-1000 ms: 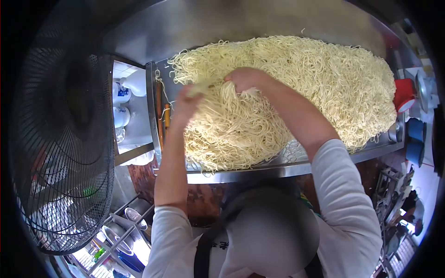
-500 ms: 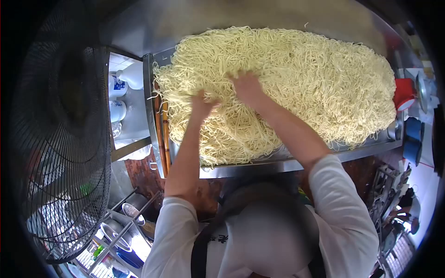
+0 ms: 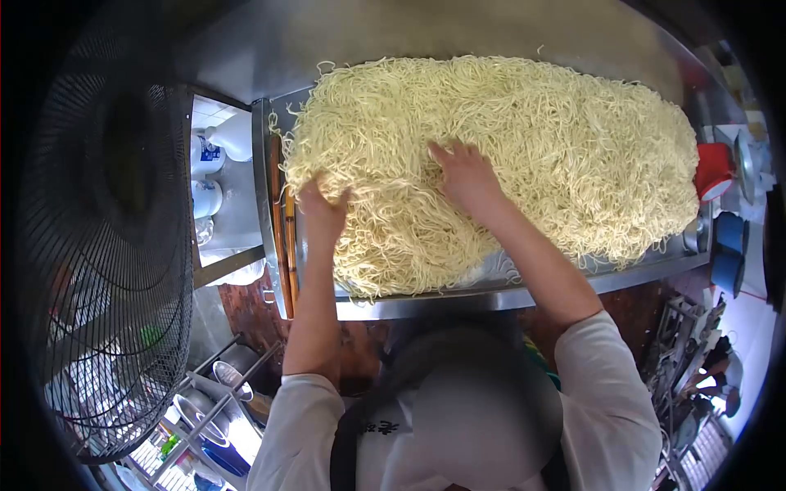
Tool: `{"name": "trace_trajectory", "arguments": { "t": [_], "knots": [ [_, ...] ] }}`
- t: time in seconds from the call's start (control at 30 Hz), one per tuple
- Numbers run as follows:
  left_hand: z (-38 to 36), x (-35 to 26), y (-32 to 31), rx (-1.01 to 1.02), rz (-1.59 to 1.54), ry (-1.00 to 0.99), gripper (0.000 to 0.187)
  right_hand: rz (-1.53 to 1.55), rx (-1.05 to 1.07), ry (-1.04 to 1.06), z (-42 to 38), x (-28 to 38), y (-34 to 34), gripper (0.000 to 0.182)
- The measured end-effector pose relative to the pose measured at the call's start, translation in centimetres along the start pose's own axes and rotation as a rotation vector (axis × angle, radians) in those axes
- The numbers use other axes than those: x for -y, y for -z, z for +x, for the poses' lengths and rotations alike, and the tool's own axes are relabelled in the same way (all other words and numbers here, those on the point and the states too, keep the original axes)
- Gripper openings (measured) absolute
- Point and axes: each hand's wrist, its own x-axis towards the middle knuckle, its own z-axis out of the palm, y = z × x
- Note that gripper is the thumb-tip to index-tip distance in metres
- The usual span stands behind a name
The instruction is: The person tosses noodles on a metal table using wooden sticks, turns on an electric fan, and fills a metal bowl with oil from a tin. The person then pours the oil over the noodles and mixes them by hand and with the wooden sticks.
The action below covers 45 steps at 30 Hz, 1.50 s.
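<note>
A wide, thick layer of pale yellow noodles [image 3: 573,155] covers much of a metal table [image 3: 524,296]. My left hand [image 3: 323,209] is at the left edge of the noodles, thumb and fingers apart, with the fingertips against the strands. Farther right, my right hand [image 3: 468,180] rests on the noodles with its fingers spread and the tips partly sunk among them. Neither hand is closed round a bundle. Brown wooden sticks [image 3: 291,245] lie along the table's left end, beside my left hand.
A large wire-caged fan [image 3: 123,245] stands at the left. White bottles [image 3: 235,135] sit on a side shelf. At the right end are a red container [image 3: 714,168] and blue containers [image 3: 729,250]. Metal bowls [image 3: 201,413] are on a rack at the lower left.
My left hand has moved left and slightly towards me. My right hand has shifted right and a little nearer. The noodles at the left have been pushed about, showing more of the sticks.
</note>
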Motion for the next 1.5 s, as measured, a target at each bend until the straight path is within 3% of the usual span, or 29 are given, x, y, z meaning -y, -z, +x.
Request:
{"name": "trace_trajectory", "arguments": {
  "t": [0.03,0.1,0.13,0.2,0.23,0.27,0.3,0.33,0.37,0.47,0.5,0.53,0.6,0.63,0.67,0.7,0.8,0.83,0.87,0.9,0.97,1.03,1.13,1.2,1.27,1.3,1.33,1.4,1.5],
  "knots": [
    [-0.6,2.4,-5.0,-0.004,0.183,0.015,0.085,-0.087,0.087,-0.092,-0.3,0.0,-1.2,0.069],
    [-1.9,0.2,-8.4,0.148,0.191,0.056,0.077,-0.021,0.023,0.02,2.5,-0.2,-8.2,0.063],
    [-1.3,-2.9,-6.9,0.284,0.001,0.073,0.072,-0.003,-0.022,0.081,4.7,-0.2,-9.6,0.06],
    [-1.8,-2.4,-5.5,0.234,-0.511,0.083,0.059,0.197,0.013,0.259,7.4,1.9,-9.1,0.052],
    [-2.8,-4.4,-1.7,0.228,-0.404,0.341,0.051,0.193,0.06,0.294,6.7,4.1,-6.5,0.054],
    [-4.0,-7.2,2.3,0.151,-0.797,0.154,0.048,0.188,0.103,0.322,4.9,5.7,-2.6,0.057],
    [-4.9,-7.2,4.4,0.075,-0.777,0.027,0.048,0.333,-0.006,0.391,2.8,6.0,-0.8,0.059],
    [-5.6,-7.5,5.9,-0.036,-0.783,0.038,0.05,0.477,-0.113,0.463,0.7,6.2,0.5,0.062],
    [-6.1,-6.0,7.1,-0.045,-0.732,0.093,0.059,0.627,-0.215,0.536,-1.0,6.2,0.6,0.064],
    [-6.4,0.2,5.9,-0.205,0.335,-0.059,0.073,0.289,-0.301,0.412,-2.9,0.4,-3.7,0.079],
    [-7.0,1.3,4.5,-0.14,0.293,0.055,0.083,0.169,-0.281,0.337,-3.2,-2.9,-4.8,0.082],
    [-7.9,0.0,3.4,-0.149,0.277,-0.011,0.086,0.119,-0.209,0.165,-4.9,-4.8,-4.1,0.085],
    [-9.6,-1.7,-0.6,0.076,0.165,0.0,0.082,0.01,-0.073,-0.048,-6.8,-4.8,-4.3,0.083],
    [-10.9,-0.4,-5.0,0.066,-0.03,-0.186,0.075,-0.049,-0.013,-0.085,-7.0,-3.8,-5.4,0.079],
    [-12.7,-1.9,-8.2,0.092,0.17,-0.31,0.069,-0.107,0.043,-0.121,-7.0,-3.2,-6.9,0.075],
    [-12.9,-6.4,-7.5,0.233,0.139,-0.271,0.055,-0.188,-0.155,-0.022,-5.7,-3.9,-11.6,0.062],
    [-12.2,-5.4,-7.6,0.567,0.108,-0.181,0.037,0.478,-0.032,0.075,-3.7,-4.0,-10.4,0.048],
    [-12.0,-3.1,-6.9,0.656,0.161,-0.312,0.036,0.378,-0.098,0.268,-4.9,-5.5,-9.5,0.037],
    [-11.3,-0.9,-6.1,0.736,0.212,-0.447,0.036,0.359,0.021,0.253,-7.2,-6.5,-6.0,0.036],
    [-11.4,-2.7,-2.3,0.723,-0.052,-0.302,0.043,0.341,0.145,0.237,-10.1,-7.8,-3.2,0.035],
    [-11.1,-0.3,0.6,0.685,0.013,-0.231,0.059,0.417,0.109,0.062,-15.2,-14.6,-3.4,0.038],
    [-11.3,-2.0,3.0,0.601,0.028,-0.193,0.058,0.606,0.308,-0.433,-18.7,-18.2,-1.2,0.047],
    [-10.0,-3.4,1.8,0.498,0.035,-0.219,0.058,0.133,-0.021,-0.142,-19.5,-18.9,-1.4,0.047],
    [-8.5,-5.1,-0.2,0.398,0.108,-0.215,0.059,0.104,-0.464,-0.174,-15.4,-17.7,-6.0,0.058],
    [-6.4,-8.9,-2.9,0.265,0.209,-0.184,0.061,-0.043,-0.253,-0.295,-10.8,-13.0,-11.0,0.048],
    [-5.6,-11.4,-3.9,0.218,0.261,-0.226,0.062,-0.135,0.029,-0.198,-8.2,-12.2,-13.8,0.045],
    [-4.2,-14.0,-5.0,0.162,0.313,-0.27,0.063,-0.012,0.108,-0.122,-8.7,-8.5,-11.5,0.044],
    [-0.3,-17.5,-8.1,0.231,0.094,-0.429,0.064,0.446,0.256,0.3,-10.6,-7.9,-7.2,0.049],
    [5.0,-20.0,-15.6,0.152,-0.076,-0.477,0.063,0.252,-0.092,0.272,-14.3,-11.8,-4.5,0.053]
  ]
}}
